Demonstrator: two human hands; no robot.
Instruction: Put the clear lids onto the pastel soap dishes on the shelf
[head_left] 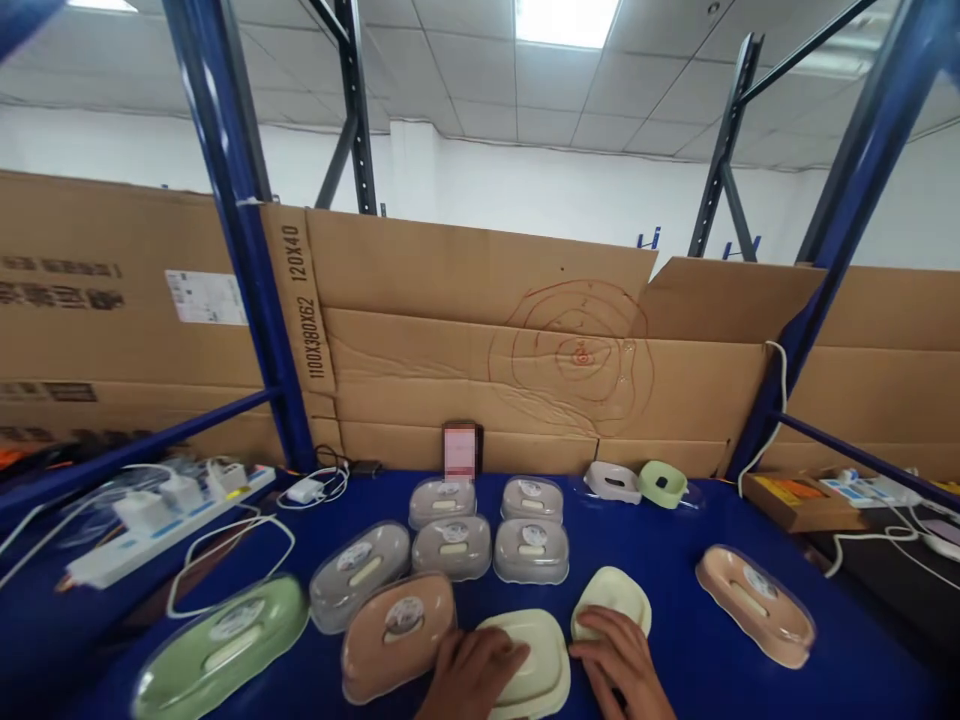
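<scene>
My left hand [471, 672] rests flat on a cream soap box base [538, 662] at the near edge of the blue table [675, 545]. Beside it, my right hand [619, 665] lies on a second cream piece [613, 598] with fingers spread. A pink lidded soap box [397, 632] touches the left side of my left hand. Several grey lidded boxes [454, 545] stand in rows just beyond. A green box [221, 645] lies at the near left, and another pink box [754, 603] at the right.
A white piece [611, 482] and a green piece [662, 483] sit at the back by the cardboard wall [525, 350]. A power strip [161, 525] with chargers and white cables lies left. Blue rack posts [247, 240] rise on both sides. A phone [460, 448] leans upright.
</scene>
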